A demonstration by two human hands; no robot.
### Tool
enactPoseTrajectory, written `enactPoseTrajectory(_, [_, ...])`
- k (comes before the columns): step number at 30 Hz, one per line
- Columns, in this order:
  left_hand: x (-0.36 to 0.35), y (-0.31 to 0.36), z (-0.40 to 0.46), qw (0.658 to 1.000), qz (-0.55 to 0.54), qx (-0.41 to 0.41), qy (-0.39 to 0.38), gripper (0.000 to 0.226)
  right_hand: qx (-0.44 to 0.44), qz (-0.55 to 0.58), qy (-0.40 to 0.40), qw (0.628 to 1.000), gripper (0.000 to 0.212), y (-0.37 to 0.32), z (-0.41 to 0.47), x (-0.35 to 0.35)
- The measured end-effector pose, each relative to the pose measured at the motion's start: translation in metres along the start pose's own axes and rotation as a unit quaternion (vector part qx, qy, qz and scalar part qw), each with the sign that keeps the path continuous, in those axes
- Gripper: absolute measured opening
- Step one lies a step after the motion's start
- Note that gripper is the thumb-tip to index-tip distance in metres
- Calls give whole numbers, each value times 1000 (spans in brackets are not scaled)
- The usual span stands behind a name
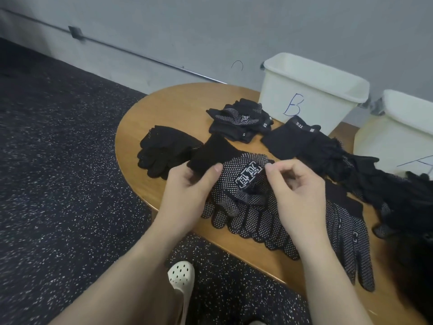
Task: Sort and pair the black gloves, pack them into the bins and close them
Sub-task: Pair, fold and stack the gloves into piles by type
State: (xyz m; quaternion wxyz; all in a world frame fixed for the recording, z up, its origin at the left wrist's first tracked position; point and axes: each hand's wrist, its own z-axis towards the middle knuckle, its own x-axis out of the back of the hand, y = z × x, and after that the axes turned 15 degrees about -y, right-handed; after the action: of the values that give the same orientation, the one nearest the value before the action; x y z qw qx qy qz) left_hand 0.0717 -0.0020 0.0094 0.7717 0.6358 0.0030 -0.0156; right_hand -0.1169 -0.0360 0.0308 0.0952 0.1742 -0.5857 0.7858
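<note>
A black glove with white grip dots [236, 184] lies folded on the round wooden table [168, 104]. My left hand [187, 186] grips its plain cuff, thumb on top. My right hand [295, 186] pinches the dotted fabric near the printed logo. More dotted gloves [346, 235] lie flat under and right of it. A plain black pair [164, 148] sits at the left, a folded dotted stack [241, 120] behind, and a loose heap [365, 174] at the right. White bin B [311, 95] and a second white bin [398, 132] stand open at the back.
The table's curved edge runs close to my body, with dark speckled floor [58, 184] to the left. My foot in a white perforated shoe [181, 275] shows below the table edge. A grey wall [210, 26] with a thin pipe stands behind the bins.
</note>
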Motion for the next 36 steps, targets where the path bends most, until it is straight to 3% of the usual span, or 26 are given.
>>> enactPoseTrajectory(4, [0, 0, -3, 999, -4, -16, 52, 29, 63, -69, -11, 996, 15, -5, -6, 0])
enactPoseTrajectory(7, [-2, 1, -4, 998, 0, -39, 47, 31, 148, -69, -64, 984, 8, -13, -14, -6])
enactPoseTrajectory(8, [-4, 3, -5, 998, -2, -53, 33, 27, 166, -67, -86, 980, 7, -16, -18, -10])
enactPoseTrajectory(12, [-13, 7, -10, 995, -1, -93, -46, 7, 152, -83, -119, 978, 35, -22, -28, -21])
enactPoseTrajectory(17, [-16, 5, -12, 979, 14, -103, -173, 44, 99, -47, -130, 985, 52, -24, -23, -8])
enactPoseTrajectory(19, [-19, 4, -12, 977, 46, -105, -178, 43, 100, -46, -115, 987, 46, -24, -22, -6])
enactPoseTrajectory(23, [-22, -1, -12, 969, 122, -109, -183, 46, 96, -27, -38, 994, 13, -16, -18, 0])
enactPoseTrajectory(27, [-21, 4, -13, 976, 153, -122, -99, 31, 93, 47, 6, 995, 15, -22, -16, 15])
enactPoseTrajectory(29, [-18, 8, -12, 986, 119, -83, -84, 40, 91, 93, -12, 991, 12, -27, -18, 24])
enactPoseTrajectory(32, [-11, 12, -10, 981, 15, -18, -193, 67, 59, 154, -49, 985, 41, -30, -25, 34])
enactPoseTrajectory(34, [-8, 13, -11, 959, -66, -2, -274, 58, 46, 193, -69, 978, 38, -35, -29, 35])
enactPoseTrajectory(36, [-5, 13, -12, 943, -129, 10, -306, 46, 35, 222, -78, 971, 29, -40, -30, 33])
